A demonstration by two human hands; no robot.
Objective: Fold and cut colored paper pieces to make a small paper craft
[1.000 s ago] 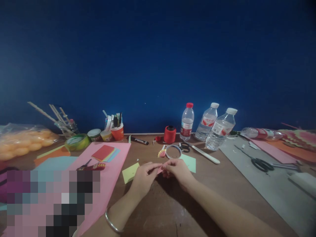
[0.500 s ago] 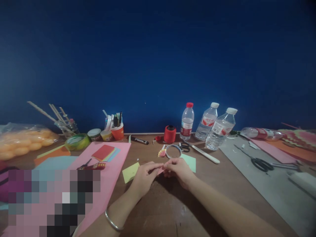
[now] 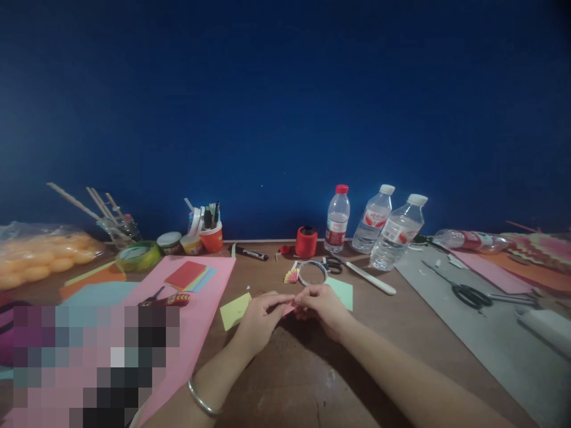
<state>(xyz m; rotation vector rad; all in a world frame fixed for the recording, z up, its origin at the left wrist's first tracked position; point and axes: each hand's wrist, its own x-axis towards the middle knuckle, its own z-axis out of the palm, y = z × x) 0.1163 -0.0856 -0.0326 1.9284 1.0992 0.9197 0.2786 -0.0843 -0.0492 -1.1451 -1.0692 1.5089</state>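
Against a blue wall [image 3: 285, 119], at a brown tabletop [image 3: 281, 386], holding a small pink paper piece [image 3: 289, 308] pinched between the narrowed fingertips of the left hand [image 3: 263, 318] and the right hand [image 3: 322, 306]. From the head view, see yellow paper [image 3: 234, 311] partly behind the left, pale green paper [image 3: 341, 292] partly behind the right, and a tape roll [image 3: 300, 276] and pleated paper fan [image 3: 291, 276] just beyond.

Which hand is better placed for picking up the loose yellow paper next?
Probably the left: the left hand is right beside the yellow paper, while the right hand is farther away, across the small pink paper both are holding.
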